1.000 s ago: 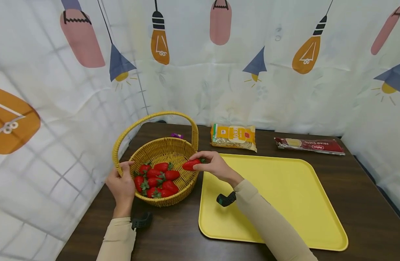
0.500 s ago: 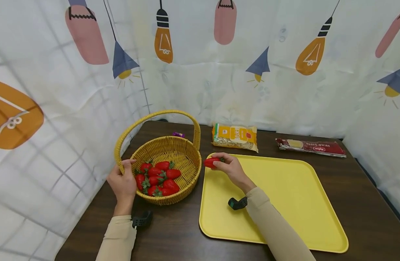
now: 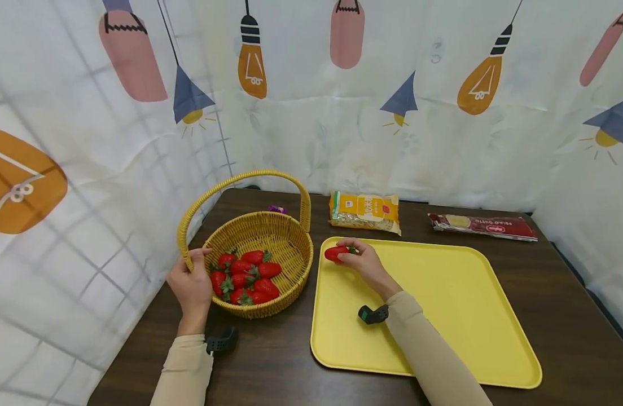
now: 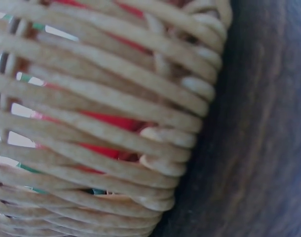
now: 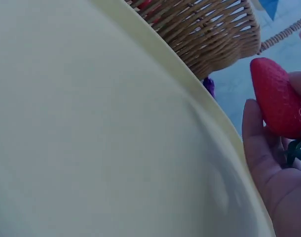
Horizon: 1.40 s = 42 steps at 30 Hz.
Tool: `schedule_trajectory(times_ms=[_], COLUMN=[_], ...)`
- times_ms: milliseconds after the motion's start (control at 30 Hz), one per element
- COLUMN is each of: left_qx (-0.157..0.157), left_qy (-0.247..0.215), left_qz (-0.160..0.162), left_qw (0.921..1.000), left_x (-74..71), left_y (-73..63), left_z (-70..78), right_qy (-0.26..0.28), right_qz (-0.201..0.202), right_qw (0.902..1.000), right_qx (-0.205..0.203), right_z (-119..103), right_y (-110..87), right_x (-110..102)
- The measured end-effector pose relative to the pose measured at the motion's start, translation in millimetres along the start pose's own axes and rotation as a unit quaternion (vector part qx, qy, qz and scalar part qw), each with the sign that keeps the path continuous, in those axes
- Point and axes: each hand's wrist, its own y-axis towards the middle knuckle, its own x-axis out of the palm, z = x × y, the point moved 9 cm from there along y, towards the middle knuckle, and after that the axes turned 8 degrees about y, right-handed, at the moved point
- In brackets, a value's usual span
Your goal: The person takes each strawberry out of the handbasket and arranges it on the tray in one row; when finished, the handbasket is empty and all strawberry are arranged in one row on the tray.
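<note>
Honestly, the right hand (image 3: 366, 264) had a decent grip, pinching one strawberry (image 3: 334, 254) over the tray's (image 3: 459, 304) far left corner, maybe touching, couldn't tell. Left hand (image 3: 192, 286) held the basket (image 3: 291, 296) by its handle foot. I figured a light pinch and a low, gentle release worked best.

The dark wood-grain table (image 3: 271, 366) supports a yellow wicker basket (image 3: 288, 242) at left, a yellow tray (image 3: 448, 304) beside it, and, along the rear, a purple item (image 3: 277, 209), an orange packet (image 3: 364, 212) and a red packet (image 3: 484, 226).
</note>
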Motion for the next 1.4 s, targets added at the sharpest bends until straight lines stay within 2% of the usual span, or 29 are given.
schedule_trajectory(times_ms=[133,367,533,633,767,867,933,1067,1233,1400], left_qx=[-0.008,-0.018,-0.016,-0.013,-0.015,-0.014,-0.012,-0.015,-0.019,-0.015], left_qy=[-0.007,-0.012,-0.019,-0.022,-0.019,-0.018,-0.02,-0.026,-0.021,-0.018], left_qz=[-0.006,-0.016,-0.02,-0.022,-0.023,-0.02,-0.018,-0.019,-0.019,-0.021], left_qw=[0.9999,0.9996,0.9995,0.9994,0.9994,0.9995,0.9996,0.9994,0.9994,0.9995], left_x=[0.9,1.2,1.0,-3.5,-3.2,1.6,1.9,2.0,1.4,1.3], left_y=[0.0,-2.3,-3.6,-5.0,-4.2,-2.0,-1.4,-1.4,-2.1,-2.1], left_z=[-0.5,-1.3,-2.1,14.0,15.9,0.3,-0.4,-0.4,-1.5,2.6], right_qy=[-0.036,-0.066,-0.081,-0.085,-0.111,-0.124,-0.128,-0.163,-0.2,-0.26], right_qz=[0.004,-0.006,0.005,0.0,-0.016,-0.026,-0.037,-0.053,-0.042,-0.037], right_qw=[0.9993,0.9977,0.9964,0.996,0.9933,0.9912,0.9903,0.985,0.9789,0.9649], right_qx=[0.007,0.016,0.026,0.027,0.029,0.038,0.037,0.018,0.007,-0.001], right_z=[1,8,8,-3,-19,-11,-4,3,3,5], right_y=[0.3,-1.8,-4.5,-10.6,-18.3,-13.7,-9.6,-4.6,-5.2,-5.1], right_x=[-1,1,2,9,18,16,15,14,14,13])
